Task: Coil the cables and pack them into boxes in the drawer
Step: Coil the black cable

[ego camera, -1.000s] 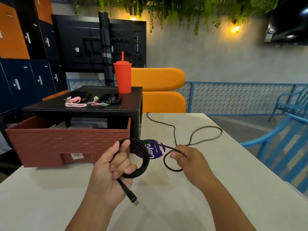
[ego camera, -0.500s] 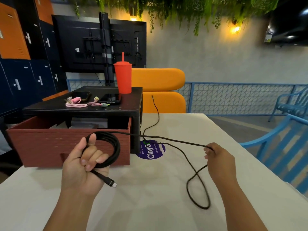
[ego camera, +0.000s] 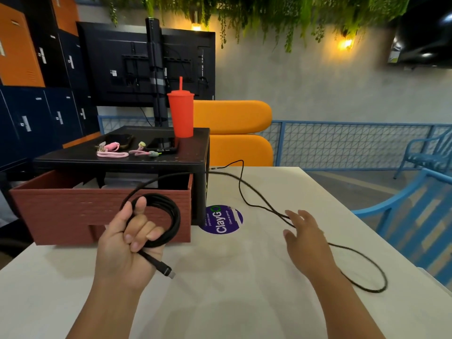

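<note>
White table [ego camera: 232, 277], far-left part carries a black stand [ego camera: 146, 159]. Brick-red drawer [ego camera: 61, 211] pulled out from under it; contents unclear.

Black cable [ego camera: 175, 216]: several turns coiled in the left hand [ego camera: 124, 245], fingers curled through the coil, thumb up against it. Plug end [ego camera: 168, 271] hangs below the fist. The loose run arcs over the drawer, crosses the table and ends in a wide loop near the right edge.

Right hand [ego camera: 305, 233]: fingers spread and relaxed, over the loose run, gripping nothing; contact cannot be told.

Red tumbler [ego camera: 182, 116] stands upright on the stand. Purple sticker [ego camera: 223, 220] lies just beside the stand's leg. Pink cables [ego camera: 112, 152] lie on the stand top.
</note>
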Action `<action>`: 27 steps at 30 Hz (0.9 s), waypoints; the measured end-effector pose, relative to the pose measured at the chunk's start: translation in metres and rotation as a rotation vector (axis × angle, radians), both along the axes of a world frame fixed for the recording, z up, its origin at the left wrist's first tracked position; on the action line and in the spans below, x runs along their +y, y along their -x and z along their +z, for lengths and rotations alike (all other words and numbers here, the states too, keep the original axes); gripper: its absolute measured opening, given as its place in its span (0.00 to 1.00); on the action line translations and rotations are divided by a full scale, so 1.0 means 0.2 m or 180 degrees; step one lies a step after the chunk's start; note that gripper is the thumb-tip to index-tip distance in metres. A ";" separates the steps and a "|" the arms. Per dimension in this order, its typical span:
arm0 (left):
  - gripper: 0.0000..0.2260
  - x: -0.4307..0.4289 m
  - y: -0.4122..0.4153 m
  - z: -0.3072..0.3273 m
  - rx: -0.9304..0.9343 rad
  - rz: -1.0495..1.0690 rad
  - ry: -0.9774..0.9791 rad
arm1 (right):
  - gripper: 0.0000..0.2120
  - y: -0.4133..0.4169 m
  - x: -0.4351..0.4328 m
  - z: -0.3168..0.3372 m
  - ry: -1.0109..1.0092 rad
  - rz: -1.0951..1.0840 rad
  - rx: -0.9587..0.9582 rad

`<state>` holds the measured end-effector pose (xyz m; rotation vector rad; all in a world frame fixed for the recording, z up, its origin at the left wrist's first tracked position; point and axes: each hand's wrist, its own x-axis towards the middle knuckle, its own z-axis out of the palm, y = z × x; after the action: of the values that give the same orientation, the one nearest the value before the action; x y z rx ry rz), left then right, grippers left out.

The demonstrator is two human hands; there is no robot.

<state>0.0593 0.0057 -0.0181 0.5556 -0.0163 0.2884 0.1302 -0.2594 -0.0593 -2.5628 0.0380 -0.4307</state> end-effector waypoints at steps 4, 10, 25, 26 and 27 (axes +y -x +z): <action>0.10 -0.04 -0.01 0.00 -0.0001 -0.0155 -0.0116 | 0.25 0.04 0.10 0.03 0.0026 0.0415 -0.0368; 0.13 -0.12 0.01 -0.02 0.0108 -0.0584 -0.0635 | 0.29 0.17 0.29 0.13 -0.0402 0.0829 -0.1854; 0.09 -0.23 0.08 -0.01 0.0337 -0.1301 -0.2065 | 0.07 0.16 0.32 0.10 0.0823 0.0634 -0.2193; 0.09 -0.22 0.07 -0.02 0.0299 -0.1242 -0.1853 | 0.06 0.15 0.33 0.09 0.0748 0.0692 -0.2021; 0.12 -0.21 0.06 -0.02 0.0243 -0.1203 -0.1653 | 0.07 0.15 0.34 0.08 0.0655 0.0810 -0.1762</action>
<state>0.0473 -0.0361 -0.0222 1.0616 -0.1236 -0.1144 0.1000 -0.1924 -0.0426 -2.5031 -0.5490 -1.0664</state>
